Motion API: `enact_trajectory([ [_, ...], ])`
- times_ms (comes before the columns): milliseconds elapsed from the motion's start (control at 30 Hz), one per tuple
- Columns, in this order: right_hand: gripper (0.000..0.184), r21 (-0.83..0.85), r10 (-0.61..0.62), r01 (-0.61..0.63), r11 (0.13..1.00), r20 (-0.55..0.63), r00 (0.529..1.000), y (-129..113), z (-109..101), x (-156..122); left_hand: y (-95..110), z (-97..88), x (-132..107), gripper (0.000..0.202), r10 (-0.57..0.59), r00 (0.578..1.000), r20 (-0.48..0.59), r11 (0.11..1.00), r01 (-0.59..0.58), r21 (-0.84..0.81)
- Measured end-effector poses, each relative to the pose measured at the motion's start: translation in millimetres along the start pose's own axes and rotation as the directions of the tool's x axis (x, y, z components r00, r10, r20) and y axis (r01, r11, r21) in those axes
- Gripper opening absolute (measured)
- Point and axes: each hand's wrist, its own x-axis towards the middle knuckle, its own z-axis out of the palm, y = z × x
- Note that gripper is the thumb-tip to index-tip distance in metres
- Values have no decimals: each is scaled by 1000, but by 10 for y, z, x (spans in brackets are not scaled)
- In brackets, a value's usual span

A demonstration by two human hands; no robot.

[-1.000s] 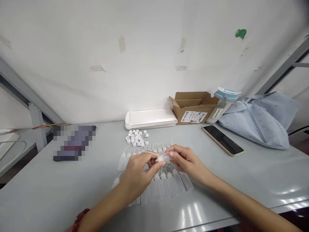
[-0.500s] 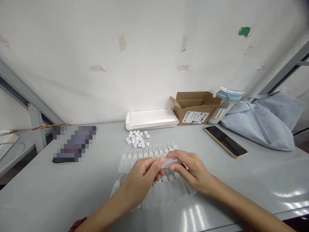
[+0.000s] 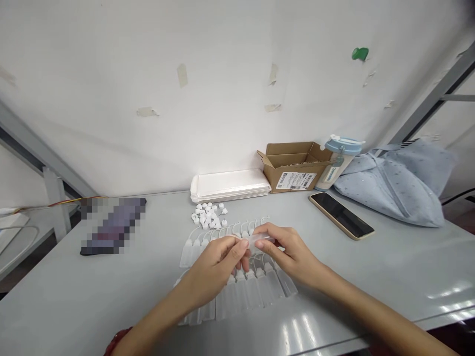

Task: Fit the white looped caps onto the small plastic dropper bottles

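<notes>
My left hand point(image 3: 213, 269) and my right hand point(image 3: 287, 252) meet above the grey table point(image 3: 389, 267), both pinching one small translucent squeeze bottle point(image 3: 260, 241) held sideways between them. My left fingertips close on its left end, my right fingers wrap its body. Beneath the hands lie rows of several similar small bottles point(image 3: 245, 291) laid flat, with another row point(image 3: 200, 242) behind. A heap of several small white caps point(image 3: 208, 215) sits just beyond them.
A stack of white trays point(image 3: 230, 185) lies against the wall, with an open cardboard box point(image 3: 293, 165) and a blue-lidded cup point(image 3: 337, 160) to its right. A phone point(image 3: 341, 215) and a pale blue bag point(image 3: 397, 185) lie at the right. A blurred dark object point(image 3: 113, 225) sits left.
Both hands stayed together on the small bottle, dipping slightly toward the rows and then lifting back. The view shifted a little.
</notes>
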Motion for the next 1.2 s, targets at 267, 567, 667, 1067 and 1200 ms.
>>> enact_trajectory([
  [267, 32, 95, 62, -69, 993, 76, 995, 42, 34, 13, -44, 93, -27, 38, 234, 963, -135, 919, -174, 354],
  [567, 36, 158, 93, -106, 982, 88, 992, 32, -2, 34, -33, 100, -33, 36, 227, 953, -201, 924, -146, 353],
  [667, 36, 138, 89, -102, 985, 98, 991, 43, -7, 30, 17, 68, -39, 43, 127, 980, -154, 966, -87, 243],
  [1067, 30, 30, 155, -155, 987, -3, 988, 161, 33, 81, -120, -112, 128, 25, 355, 906, -230, 843, -204, 498],
  [1200, 36, -19, 152, -159, 987, -215, 965, 378, -117, 174, -44, -285, 24, 25, 273, 881, -387, 890, -78, 450],
])
